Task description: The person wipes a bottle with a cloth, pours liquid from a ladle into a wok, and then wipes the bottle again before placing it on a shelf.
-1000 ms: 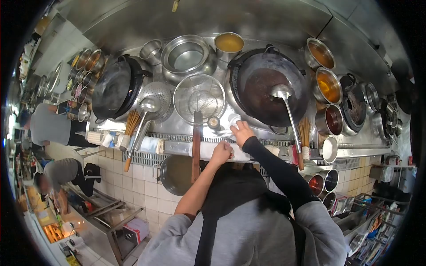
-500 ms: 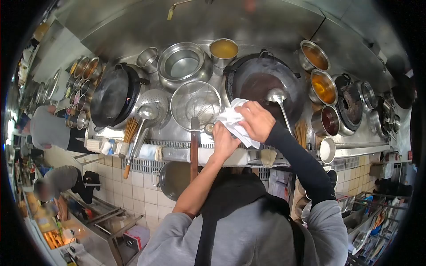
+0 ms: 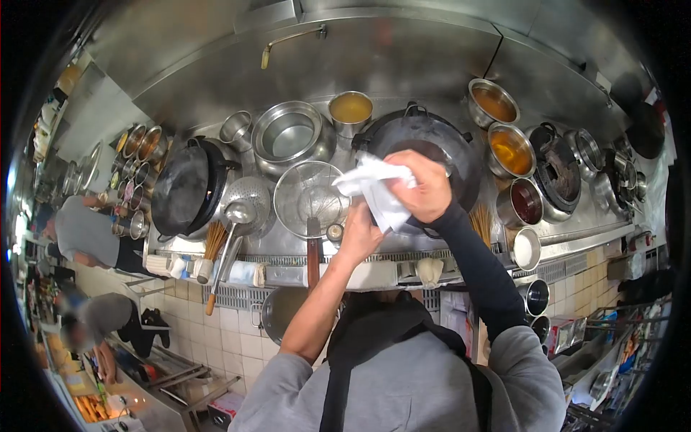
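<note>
A white cloth (image 3: pixel 381 189) hangs between my two hands, over the near left edge of a dark wok (image 3: pixel 425 151). My right hand (image 3: pixel 425 186) is closed round the cloth's upper right part. My left hand (image 3: pixel 361 232) touches its lower left side with curled fingers; what they grip is partly hidden. Just left of my left hand are a round wire strainer (image 3: pixel 295 194) and a wooden-handled tool (image 3: pixel 314 252). Only part of the wok's inside shows behind my right hand.
Metal pots, one with yellow liquid (image 3: pixel 350 109), stand behind. Bowls of orange and red sauce (image 3: pixel 527 201) line the right. Another wok (image 3: pixel 180 189), a perforated ladle (image 3: pixel 248 198) and bamboo brushes (image 3: pixel 215 239) are at left. Two people (image 3: pixel 90 227) work far left.
The view has shifted, showing more of the back wall. My right hand has turned and its fingers are more tightly closed on the cloth, which now hangs in a different shape.
</note>
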Motion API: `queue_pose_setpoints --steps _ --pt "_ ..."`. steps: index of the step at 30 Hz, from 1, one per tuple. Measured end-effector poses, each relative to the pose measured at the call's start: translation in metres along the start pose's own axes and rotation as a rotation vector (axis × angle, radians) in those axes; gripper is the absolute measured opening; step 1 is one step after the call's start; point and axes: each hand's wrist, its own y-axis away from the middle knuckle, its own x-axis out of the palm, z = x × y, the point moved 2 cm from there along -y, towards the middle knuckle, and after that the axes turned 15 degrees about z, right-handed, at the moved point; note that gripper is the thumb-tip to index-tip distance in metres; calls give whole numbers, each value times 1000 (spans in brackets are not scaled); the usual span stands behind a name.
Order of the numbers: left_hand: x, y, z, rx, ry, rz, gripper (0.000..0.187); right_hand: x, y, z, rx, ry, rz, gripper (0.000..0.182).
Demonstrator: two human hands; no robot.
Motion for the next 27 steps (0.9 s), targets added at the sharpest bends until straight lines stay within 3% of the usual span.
queue_pose_setpoints --steps 3,4,6,8,10,11,12,14,17,20,27 --pt "-4 -6 -14 -159 191 30 53 -43 -11 29 229 -142 -397 20" --pt "-6 -8 -19 -149 217 14 52 -57 -6 18 330 -293 -444 21" --pt "-10 -11 -25 -131 270 -19 51 -76 0 14 327 -624 -471 30" --pt "-12 -17 -33 -75 149 4 46 -67 8 5 400 -268 -314 42" --pt "-11 -21 -32 5 -140 67 44 -20 10 9 384 -434 -104 57" --pt "-4 -17 -23 27 19 120 47 -8 6 21 368 -320 2 49" --pt "3 -12 -13 41 180 171 51 6 5 22 403 -237 -111 37" --pt "10 -10 -2 -91 512 134 54 13 4 20 385 -277 -209 31" --pt "12 -6 -16 225 16 -7 56 19 5 13 457 -399 -340 29" --pt "18 -11 -16 188 86 -82 56 15 -4 30 401 -271 -315 29" --pt "-2 -14 -22 49 364 203 45 -13 -15 27 300 -437 -34 34"
